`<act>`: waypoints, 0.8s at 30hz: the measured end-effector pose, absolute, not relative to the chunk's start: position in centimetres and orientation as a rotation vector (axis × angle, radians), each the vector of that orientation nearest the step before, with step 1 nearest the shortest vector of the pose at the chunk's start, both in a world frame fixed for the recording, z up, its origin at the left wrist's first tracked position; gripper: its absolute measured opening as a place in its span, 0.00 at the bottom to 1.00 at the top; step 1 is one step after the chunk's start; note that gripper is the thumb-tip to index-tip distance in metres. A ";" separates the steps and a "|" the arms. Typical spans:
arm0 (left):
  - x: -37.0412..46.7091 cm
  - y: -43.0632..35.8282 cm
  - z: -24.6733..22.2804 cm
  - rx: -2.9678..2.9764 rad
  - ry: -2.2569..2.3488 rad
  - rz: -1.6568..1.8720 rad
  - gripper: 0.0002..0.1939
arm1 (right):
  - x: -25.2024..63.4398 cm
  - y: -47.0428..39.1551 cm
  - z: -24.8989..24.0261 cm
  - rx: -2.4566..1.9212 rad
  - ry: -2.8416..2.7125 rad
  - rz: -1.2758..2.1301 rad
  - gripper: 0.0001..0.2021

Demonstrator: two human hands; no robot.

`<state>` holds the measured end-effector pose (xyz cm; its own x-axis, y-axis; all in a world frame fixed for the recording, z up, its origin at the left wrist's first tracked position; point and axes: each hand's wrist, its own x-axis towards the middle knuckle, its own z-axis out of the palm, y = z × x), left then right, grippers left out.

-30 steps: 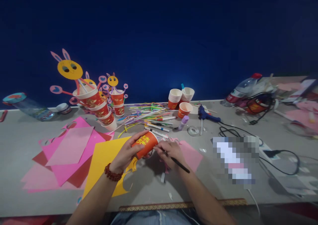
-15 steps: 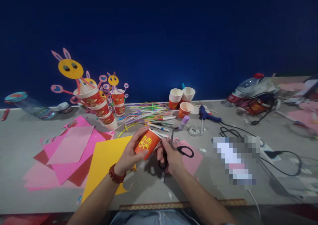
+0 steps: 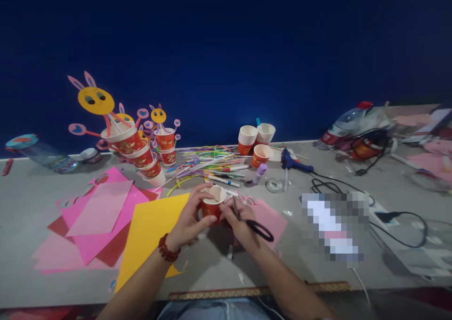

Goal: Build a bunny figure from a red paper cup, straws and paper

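A small red paper cup (image 3: pixel 213 205) is gripped upright above the table (image 3: pixel 35 202) by the left hand (image 3: pixel 190 219), steadied for the black-handled scissors (image 3: pixel 252 221) clasped in the right hand (image 3: pixel 242 219); beyond, straws (image 3: pixel 212 162) lie scattered.

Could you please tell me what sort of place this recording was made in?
Probably a craft worktable: coloured paper sheets, a pile of straws, a glue gun and finished bunny cup decorations lie about.
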<state>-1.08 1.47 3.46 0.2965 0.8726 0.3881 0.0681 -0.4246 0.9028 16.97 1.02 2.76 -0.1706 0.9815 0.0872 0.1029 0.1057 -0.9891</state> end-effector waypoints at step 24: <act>-0.7 1.2 3.2 1.889 1.059 1.337 0.06 | 16.7 0.8 3.1 -1.106 -1.569 1.144 0.13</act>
